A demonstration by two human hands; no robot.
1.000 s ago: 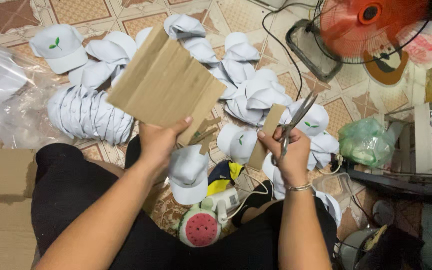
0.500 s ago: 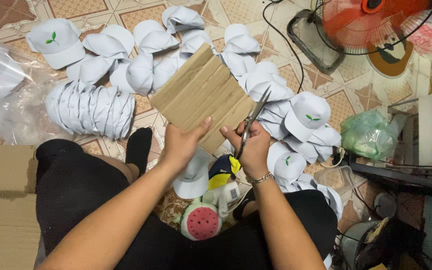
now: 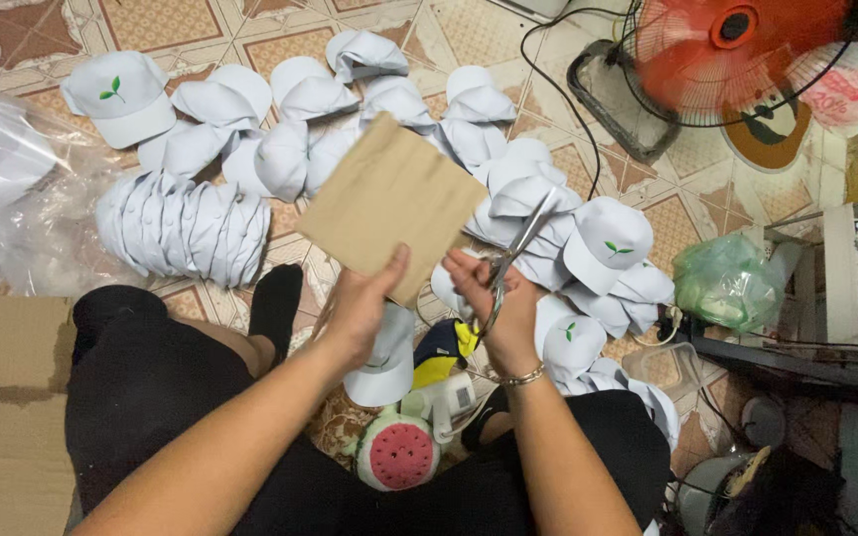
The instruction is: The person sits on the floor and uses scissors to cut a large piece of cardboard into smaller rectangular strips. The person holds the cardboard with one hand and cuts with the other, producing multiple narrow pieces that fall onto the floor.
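My left hand grips the lower corner of a square piece of brown cardboard, held up over my lap. My right hand holds a pair of metal scissors; the blades point up and to the right and meet the cardboard's right edge. Behind the cardboard, several white caps with small green leaf marks lie spread on the tiled floor. A nested row of white caps lies to the left.
A red floor fan stands at the top right with its black cable. A green plastic bag lies right of the caps. Flat cardboard sheet at left. A watermelon-patterned toy sits between my legs.
The cardboard piece turned and shifted to the left of the scissors. My right hand brought the scissors up against its right edge; the two hands came close together.
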